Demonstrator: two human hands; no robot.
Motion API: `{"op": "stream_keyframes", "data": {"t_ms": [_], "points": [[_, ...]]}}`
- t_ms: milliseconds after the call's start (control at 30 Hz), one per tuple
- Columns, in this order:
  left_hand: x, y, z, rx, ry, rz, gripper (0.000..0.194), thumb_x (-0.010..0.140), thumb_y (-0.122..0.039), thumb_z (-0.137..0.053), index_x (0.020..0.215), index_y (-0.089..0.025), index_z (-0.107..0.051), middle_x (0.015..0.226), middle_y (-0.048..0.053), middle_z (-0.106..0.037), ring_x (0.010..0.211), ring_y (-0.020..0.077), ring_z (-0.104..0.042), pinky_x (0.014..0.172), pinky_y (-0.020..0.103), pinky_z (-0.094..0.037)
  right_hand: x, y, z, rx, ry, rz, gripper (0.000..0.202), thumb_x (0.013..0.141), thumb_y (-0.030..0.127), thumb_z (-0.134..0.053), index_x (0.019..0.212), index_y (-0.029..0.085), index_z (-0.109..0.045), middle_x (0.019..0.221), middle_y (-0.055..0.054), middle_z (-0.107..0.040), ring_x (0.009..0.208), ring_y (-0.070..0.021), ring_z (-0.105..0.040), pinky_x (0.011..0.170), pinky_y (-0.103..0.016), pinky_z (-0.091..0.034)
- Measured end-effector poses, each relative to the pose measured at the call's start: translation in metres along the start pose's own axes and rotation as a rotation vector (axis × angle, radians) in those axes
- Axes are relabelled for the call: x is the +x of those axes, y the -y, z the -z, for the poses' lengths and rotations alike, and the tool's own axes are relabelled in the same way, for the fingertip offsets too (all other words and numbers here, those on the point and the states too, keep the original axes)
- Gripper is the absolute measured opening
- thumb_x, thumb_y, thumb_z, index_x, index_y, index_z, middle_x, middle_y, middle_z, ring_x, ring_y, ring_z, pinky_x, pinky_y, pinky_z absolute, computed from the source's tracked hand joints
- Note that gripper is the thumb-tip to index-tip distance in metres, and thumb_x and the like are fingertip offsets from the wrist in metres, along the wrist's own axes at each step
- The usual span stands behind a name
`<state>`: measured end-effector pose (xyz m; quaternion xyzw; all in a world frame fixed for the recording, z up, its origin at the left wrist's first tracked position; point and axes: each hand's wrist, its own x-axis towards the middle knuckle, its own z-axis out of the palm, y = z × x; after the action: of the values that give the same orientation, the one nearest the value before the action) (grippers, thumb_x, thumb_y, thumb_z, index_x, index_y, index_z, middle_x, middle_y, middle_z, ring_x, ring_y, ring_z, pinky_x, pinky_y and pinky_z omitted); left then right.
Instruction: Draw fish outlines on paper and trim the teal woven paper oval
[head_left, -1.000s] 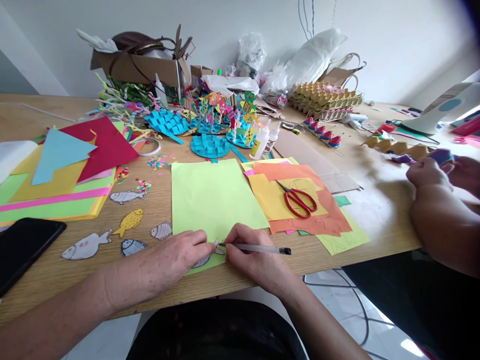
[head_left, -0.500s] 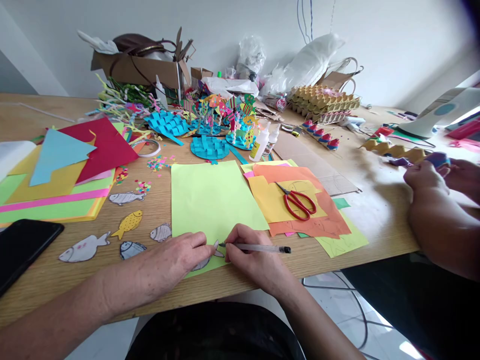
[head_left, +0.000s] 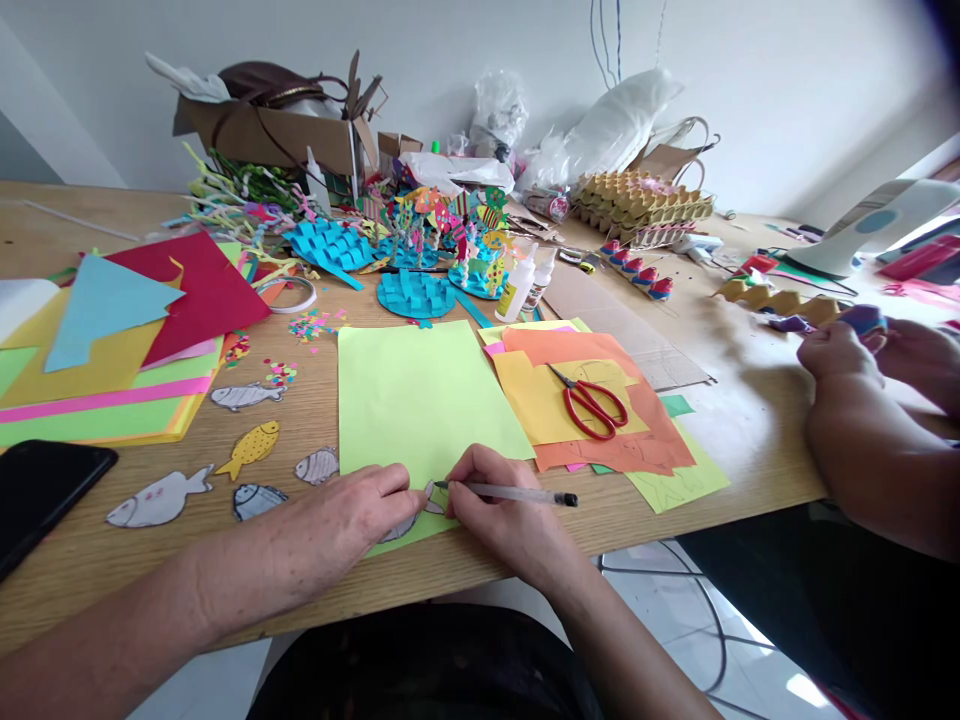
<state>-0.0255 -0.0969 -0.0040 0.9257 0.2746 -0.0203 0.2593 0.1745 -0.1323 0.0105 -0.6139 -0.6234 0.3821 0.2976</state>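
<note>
A pale green sheet [head_left: 420, 390] lies before me on the wooden table. My left hand [head_left: 375, 510], fingers together, presses a grey paper fish [head_left: 403, 526] onto its near edge, partly covering the fish. My right hand [head_left: 499, 500] pinches a pen [head_left: 525, 493], whose tip is at the fish's tail. Left of the sheet lie several cut-out fish, among them a yellow one [head_left: 253, 447] and a large white one [head_left: 159, 497]. Red-handled scissors [head_left: 595, 408] rest on orange and yellow paper [head_left: 525, 400] to the right.
Another person's hands [head_left: 847, 355] hold a painted piece at the right. A black phone [head_left: 49, 495] and coloured paper [head_left: 210, 300] lie left. Behind the sheet stand blue woven discs [head_left: 416, 294], glue bottles [head_left: 517, 290] and egg trays [head_left: 645, 205].
The whole view has shifted slightly, so things sit a little further left. My hands keep nearly the same place at the fish, with the pen still at its tail.
</note>
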Motion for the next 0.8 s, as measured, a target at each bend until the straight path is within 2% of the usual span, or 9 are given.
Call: {"op": "stream_keyframes", "data": {"t_ms": [267, 667, 800], "points": [[0.0001, -0.0030, 0.0015, 0.005, -0.010, 0.013, 0.022, 0.092, -0.010, -0.036, 0.100, -0.025, -0.051, 0.087, -0.001, -0.045, 0.073, 0.0128, -0.047, 0.062, 0.024, -0.035, 0.0006, -0.0023, -0.0034, 0.022, -0.024, 0.000, 0.009, 0.070, 0.013, -0.046, 0.066, 0.020, -0.049, 0.054, 0.005, -0.054, 0.050, -0.0101, -0.048, 0.046, -0.019, -0.034], [-0.0010, 0.0000, -0.0029, -0.006, -0.037, 0.005, 0.026, 0.090, -0.006, -0.037, 0.099, -0.025, -0.052, 0.087, -0.001, -0.045, 0.073, 0.0131, -0.046, 0.062, 0.024, -0.033, 0.0012, -0.0005, -0.0019, 0.027, 0.008, 0.015, 0.010, 0.070, 0.012, -0.047, 0.066, 0.021, -0.048, 0.053, 0.005, -0.053, 0.049, -0.0099, -0.047, 0.046, -0.019, -0.033], [-0.0024, 0.0004, -0.0051, 0.004, -0.061, -0.002, 0.033, 0.088, -0.004, -0.039, 0.109, -0.028, -0.051, 0.087, -0.001, -0.046, 0.071, 0.0133, -0.045, 0.061, 0.024, -0.033, 0.0005, 0.0017, -0.0021, 0.024, 0.031, 0.013, 0.010, 0.070, 0.012, -0.048, 0.066, 0.020, -0.048, 0.055, 0.004, -0.055, 0.050, -0.0103, -0.049, 0.047, -0.019, -0.034]]}}
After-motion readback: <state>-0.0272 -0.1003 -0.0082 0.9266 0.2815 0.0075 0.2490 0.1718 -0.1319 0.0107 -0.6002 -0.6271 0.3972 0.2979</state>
